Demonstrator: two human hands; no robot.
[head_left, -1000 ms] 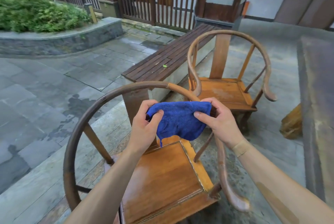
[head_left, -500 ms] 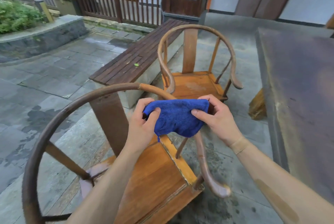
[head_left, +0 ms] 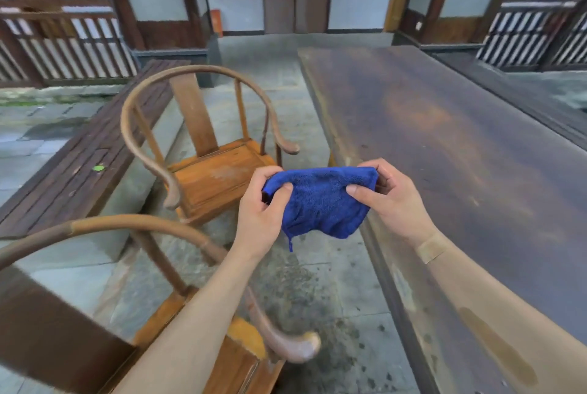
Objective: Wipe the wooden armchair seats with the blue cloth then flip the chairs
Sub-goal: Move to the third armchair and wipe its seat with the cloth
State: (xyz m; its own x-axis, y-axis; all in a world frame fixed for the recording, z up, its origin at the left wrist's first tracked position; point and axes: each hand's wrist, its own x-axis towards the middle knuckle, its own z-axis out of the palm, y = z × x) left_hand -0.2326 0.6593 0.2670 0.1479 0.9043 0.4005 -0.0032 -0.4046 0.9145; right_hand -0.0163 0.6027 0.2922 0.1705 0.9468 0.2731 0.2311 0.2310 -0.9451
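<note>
- Since a second ago our view has swung right: the garden bed is gone, the long table point(head_left: 460, 145) now fills the right side, and the near chair point(head_left: 104, 231) has slid to the lower left.
- Our left hand point(head_left: 259, 212) and right hand point(head_left: 389, 199) hold the blue cloth point(head_left: 320, 203) just as before, in the air between the chairs and the table.
- Each hand pinches an upper corner, thumb in front and fingers curled behind; the cloth sags between them with a loose thread hanging from its lower left.
- It touches neither seat, so we judge no wiping has begun.
- To do this step well, we would fold the cloth into a flat pad that one palm can cover, then press it down along the grain.
- The far chair point(head_left: 203, 126) shows its seat point(head_left: 219, 177) open to us, with a pale smear worth attention.
- Its curved arms hem the seat on both sides, so strokes should run front to back.
- The table edge stands close on our right and a bench point(head_left: 79, 155) on the left; the floor between them is narrow for flipping.
</note>
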